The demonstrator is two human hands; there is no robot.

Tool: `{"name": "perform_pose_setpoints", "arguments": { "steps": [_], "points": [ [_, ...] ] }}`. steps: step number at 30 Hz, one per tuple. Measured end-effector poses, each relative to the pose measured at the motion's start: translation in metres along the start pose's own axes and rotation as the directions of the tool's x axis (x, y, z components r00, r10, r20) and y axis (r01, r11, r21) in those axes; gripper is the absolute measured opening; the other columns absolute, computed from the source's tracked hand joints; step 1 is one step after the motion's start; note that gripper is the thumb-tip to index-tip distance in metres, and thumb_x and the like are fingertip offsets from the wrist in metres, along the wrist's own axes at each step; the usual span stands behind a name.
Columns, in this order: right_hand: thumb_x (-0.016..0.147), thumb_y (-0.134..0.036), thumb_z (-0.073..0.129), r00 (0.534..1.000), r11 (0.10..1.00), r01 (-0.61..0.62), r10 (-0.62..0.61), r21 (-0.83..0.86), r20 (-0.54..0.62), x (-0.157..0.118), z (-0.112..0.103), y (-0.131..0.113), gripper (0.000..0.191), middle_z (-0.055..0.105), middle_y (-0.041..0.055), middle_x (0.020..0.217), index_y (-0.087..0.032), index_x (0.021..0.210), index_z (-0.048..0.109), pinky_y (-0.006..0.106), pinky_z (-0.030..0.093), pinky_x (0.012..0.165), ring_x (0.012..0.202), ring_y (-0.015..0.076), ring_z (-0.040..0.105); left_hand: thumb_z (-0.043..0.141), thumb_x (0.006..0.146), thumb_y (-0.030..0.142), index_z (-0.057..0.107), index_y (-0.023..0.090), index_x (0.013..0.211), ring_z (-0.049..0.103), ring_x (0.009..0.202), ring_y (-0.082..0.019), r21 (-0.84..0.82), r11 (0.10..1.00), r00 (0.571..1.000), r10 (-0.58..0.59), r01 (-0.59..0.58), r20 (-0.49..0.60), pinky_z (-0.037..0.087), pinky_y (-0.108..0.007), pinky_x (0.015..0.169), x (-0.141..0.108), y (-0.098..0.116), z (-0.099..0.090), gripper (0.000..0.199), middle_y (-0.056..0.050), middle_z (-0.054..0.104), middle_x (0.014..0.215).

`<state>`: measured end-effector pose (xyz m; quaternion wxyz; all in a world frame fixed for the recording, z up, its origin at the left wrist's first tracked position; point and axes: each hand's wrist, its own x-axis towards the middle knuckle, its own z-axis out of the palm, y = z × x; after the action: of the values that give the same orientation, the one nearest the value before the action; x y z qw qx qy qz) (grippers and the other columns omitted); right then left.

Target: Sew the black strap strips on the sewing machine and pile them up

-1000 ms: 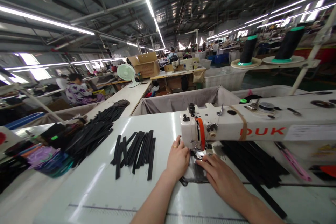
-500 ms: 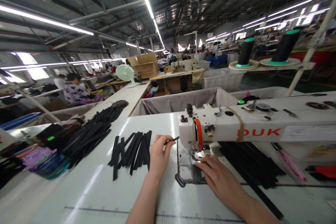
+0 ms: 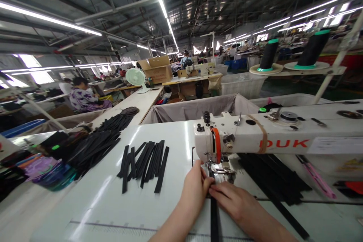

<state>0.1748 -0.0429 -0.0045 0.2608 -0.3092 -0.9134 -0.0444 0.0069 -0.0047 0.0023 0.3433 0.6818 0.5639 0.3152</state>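
Observation:
A white sewing machine (image 3: 241,136) with an orange guard stands in front of me. At its presser foot (image 3: 221,169), a black fabric strip (image 3: 214,219) runs toward me across the worktop. My left hand (image 3: 195,183) pinches the strip just left of the foot, fingers closed. Opposite it, my right hand (image 3: 236,200) has its thumb and fingertips pressed together on the strip's right edge, almost touching the left fingertips. The strip's far end is hidden near the foot. Several loose black strips (image 3: 146,162) lie on the table left of my hands.
More black strips (image 3: 272,177) lie beneath the machine arm, beside pink-handled scissors (image 3: 317,177). A large strip pile (image 3: 98,143) is at the left, near a teal container (image 3: 58,176). Thread cones (image 3: 269,55) stand behind. A cloth-lined bin (image 3: 195,109) sits beyond the table.
My left hand has moved right and toward me, from beside the machine head to the presser foot. A black strip now lies between both hands. My right hand has shifted slightly toward me.

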Motion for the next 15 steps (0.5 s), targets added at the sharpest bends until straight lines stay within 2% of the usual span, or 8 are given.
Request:
{"name": "perform_pose_setpoints", "arguments": {
  "steps": [2,5,8,12,15],
  "points": [
    [0.082,0.001,0.04,1.0,0.997,0.01,-0.012,-0.071,-0.029,-0.002,0.003,-0.003,0.043,0.067,0.0113,0.102,-0.01,0.12,0.058,0.03,0.055,0.078,0.091,0.0202,0.064,0.06,0.079,0.011,0.056,0.018,0.103,0.057,0.091,-0.022,0.268,0.959,0.993,0.108,-0.091,-0.048,0.046,-0.037,0.085,-0.002,0.004,-0.005,0.025,-0.005,0.062,0.095],
    [0.076,0.003,0.038,0.997,0.989,0.049,-0.057,-0.138,-0.058,-0.002,0.006,-0.007,0.048,0.068,0.0111,0.105,-0.009,0.118,0.058,0.029,0.055,0.077,0.092,0.0205,0.065,0.059,0.083,0.013,0.057,0.017,0.115,0.05,0.11,-0.026,0.478,0.866,0.984,0.179,-0.147,-0.023,0.043,-0.04,0.095,-0.003,0.004,-0.011,0.032,-0.01,0.057,0.12],
    [0.072,0.005,0.037,0.996,0.984,0.033,-0.047,-0.175,-0.075,0.0,0.009,-0.009,0.051,0.069,0.0106,0.106,-0.009,0.116,0.059,0.027,0.055,0.076,0.092,0.0199,0.065,0.06,0.086,0.017,0.056,0.022,0.122,0.048,0.115,-0.027,0.565,0.809,0.98,0.198,-0.164,0.001,0.044,-0.041,0.093,-0.002,-0.003,-0.011,0.037,-0.009,0.052,0.129],
    [0.07,0.006,0.037,0.994,0.976,-0.036,0.012,-0.216,-0.11,0.003,0.015,-0.01,0.05,0.069,0.0096,0.102,-0.009,0.111,0.061,0.027,0.056,0.073,0.09,0.0201,0.065,0.058,0.089,0.02,0.057,0.029,0.121,0.05,0.112,-0.026,0.619,0.764,0.975,0.22,-0.183,0.017,0.045,-0.04,0.089,0.0,-0.007,-0.007,0.034,-0.004,0.056,0.124],
    [0.07,0.006,0.037,0.991,0.973,-0.066,0.038,-0.223,-0.125,0.006,0.018,-0.011,0.049,0.069,0.01,0.1,-0.009,0.109,0.062,0.028,0.056,0.073,0.09,0.0207,0.065,0.055,0.091,0.019,0.06,0.029,0.118,0.05,0.111,-0.025,0.649,0.74,0.975,0.223,-0.176,0.01,0.046,-0.039,0.088,0.0,-0.006,-0.005,0.03,-0.004,0.058,0.124]
  ]
}}
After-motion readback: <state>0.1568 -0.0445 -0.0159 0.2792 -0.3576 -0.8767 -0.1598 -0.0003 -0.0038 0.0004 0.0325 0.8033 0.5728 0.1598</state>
